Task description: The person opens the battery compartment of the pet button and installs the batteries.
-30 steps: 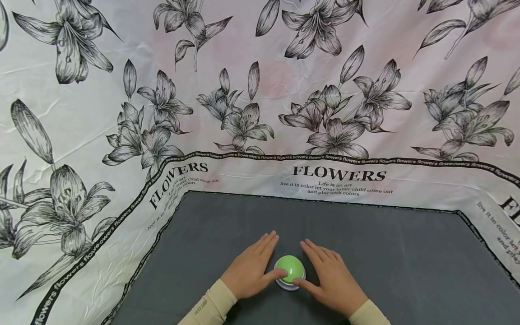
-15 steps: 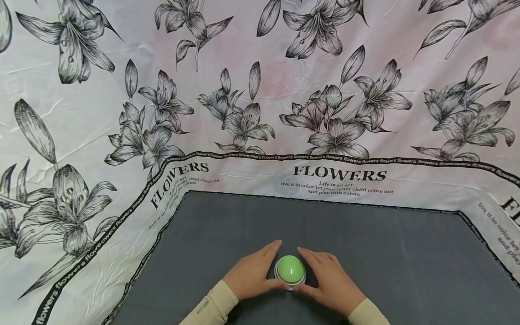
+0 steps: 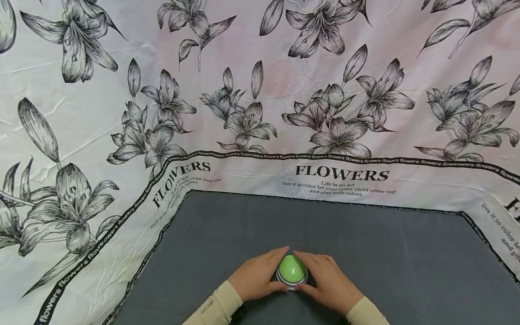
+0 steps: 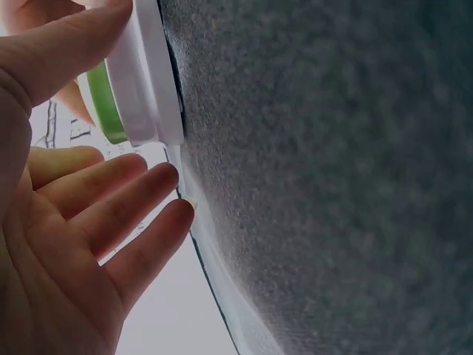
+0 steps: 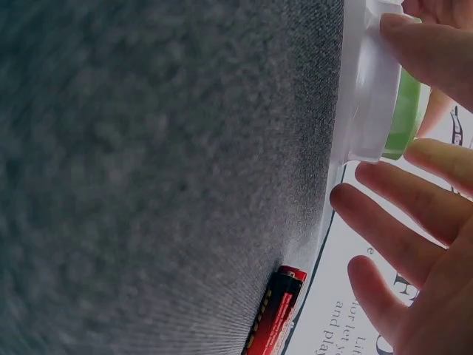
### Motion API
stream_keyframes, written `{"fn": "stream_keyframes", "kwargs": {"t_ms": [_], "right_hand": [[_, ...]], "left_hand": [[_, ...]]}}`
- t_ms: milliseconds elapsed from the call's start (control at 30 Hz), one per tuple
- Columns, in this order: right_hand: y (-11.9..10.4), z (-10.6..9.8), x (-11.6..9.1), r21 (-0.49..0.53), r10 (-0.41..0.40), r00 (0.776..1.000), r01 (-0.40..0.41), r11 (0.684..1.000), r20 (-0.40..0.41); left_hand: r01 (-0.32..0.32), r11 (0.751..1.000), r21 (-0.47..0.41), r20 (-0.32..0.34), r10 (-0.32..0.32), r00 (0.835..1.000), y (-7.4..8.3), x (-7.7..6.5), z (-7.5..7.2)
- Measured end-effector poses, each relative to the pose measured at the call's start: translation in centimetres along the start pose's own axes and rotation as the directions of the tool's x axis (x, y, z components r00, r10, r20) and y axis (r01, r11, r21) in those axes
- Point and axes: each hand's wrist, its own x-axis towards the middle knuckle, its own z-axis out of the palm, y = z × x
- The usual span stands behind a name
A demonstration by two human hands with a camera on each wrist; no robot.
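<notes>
A domed green push button (image 3: 292,269) on a round whitish base sits on the grey surface between both hands. My left hand (image 3: 260,275) curves around its left side, thumb (image 4: 89,44) on the base in the left wrist view and index fingertip close to the dome. From the right side, my right hand (image 3: 327,277) curves around it likewise. In the right wrist view the right thumb (image 5: 429,48) lies on the base (image 5: 373,96), and the index fingertip is at the dome's edge. The remaining fingers of both hands are spread beside the base.
A red and black battery (image 5: 277,310) lies on the grey surface past the right fingers; the head view does not show it. A white cloth (image 3: 239,174) with flower drawings and "FLOWERS" lettering borders the grey surface (image 3: 386,243) and rises behind it.
Both hands have closed in around the push button. Their fingertips have come nearer together at its far side, and the thumbs have slid from the dome to the near side of the base.
</notes>
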Motion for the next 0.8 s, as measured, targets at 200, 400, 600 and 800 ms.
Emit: {"fn": "stream_keyframes", "kwargs": {"t_ms": [200, 400, 600, 800], "right_hand": [[-0.21, -0.1, 0.17, 0.026, 0.013, 0.999, -0.014, 1.0, 0.036], [-0.29, 0.12, 0.23, 0.022, -0.006, 1.0, 0.005, 1.0, 0.029], [-0.26, 0.19, 0.1, 0.043, -0.004, 1.0, 0.004, 0.999, 0.02], [-0.23, 0.03, -0.04, 0.071, 0.01, 0.999, -0.012, 0.997, 0.032]], "left_hand": [[-0.02, 0.999, 0.03, 0.007, 0.02, 1.0, 0.48, 0.1, 0.01], [-0.047, 0.998, 0.044, 0.002, 0.047, 0.999, 0.71, 0.18, 0.28], [-0.075, 0.995, 0.07, -0.006, 0.076, 0.997, 0.57, 0.19, 0.32], [-0.07, 0.996, 0.055, 0.014, 0.069, 0.998, 0.82, 0.32, 0.13]]}}
